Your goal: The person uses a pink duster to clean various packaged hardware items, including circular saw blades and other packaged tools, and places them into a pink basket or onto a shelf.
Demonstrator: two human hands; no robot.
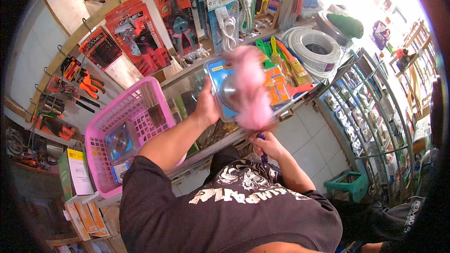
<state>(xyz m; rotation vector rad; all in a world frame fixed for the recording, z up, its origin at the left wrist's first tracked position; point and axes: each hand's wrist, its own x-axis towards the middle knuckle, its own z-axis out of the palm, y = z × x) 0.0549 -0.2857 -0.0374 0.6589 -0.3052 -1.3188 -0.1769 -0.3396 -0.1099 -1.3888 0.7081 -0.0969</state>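
My left hand [208, 107] grips the edge of a packaged circular saw blade [225, 91] on a blue card, held above the glass counter. A pink fluffy duster [256, 109], blurred, covers the right part of the package. Its blue handle is in my right hand [266, 144]. Left of my left hand, a pink plastic basket [95, 140] holds another packaged saw blade [121, 140] and a bundle of thin dark rods or blades [152, 103]. Beyond the duster, paintbrushes [291, 65] with green, yellow and orange handles lie in a blue tray.
Carded tools [139, 35] and an extension cord [228, 24] hang along the counter's far side. Coiled white cable [314, 51] lies beyond the brushes. A green plastic stool [348, 184] stands on the tiled floor beside a curved wire rack [372, 119]. Another person's dark clothing [386, 218] shows at lower right.
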